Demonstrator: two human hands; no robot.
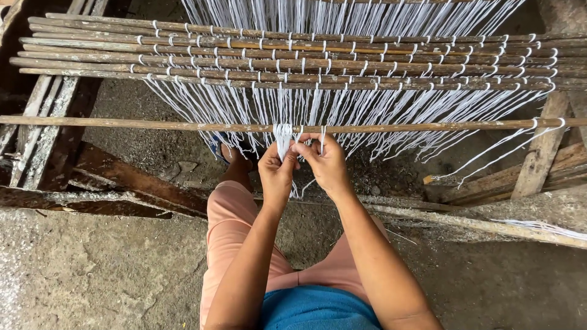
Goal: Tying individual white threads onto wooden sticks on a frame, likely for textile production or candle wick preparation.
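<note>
The left hand [276,173] is closed around a small bunch of white threads [283,139], pinched between thumb and fingers just below a long wooden rod [153,124]. The right hand [325,164] is set close against it, fingertips curled onto the same bunch, so that the two hands meet at the threads. The bunch is looped over the rod near its middle and hangs down from it into both grips.

Beyond the rod, many more white threads [391,116] are stretched upward and away, fanning across a stack of thin wooden sticks [306,61] that are laid side by side across the frame, each wrapped at intervals by thread. Loose ends [489,159] are seen trailing at the right. Rough timber beams [122,198] are placed below, on a grey concrete floor [92,275]. Peach-coloured trousers [229,220] and a blue top [318,308] are visible beneath the forearms.
</note>
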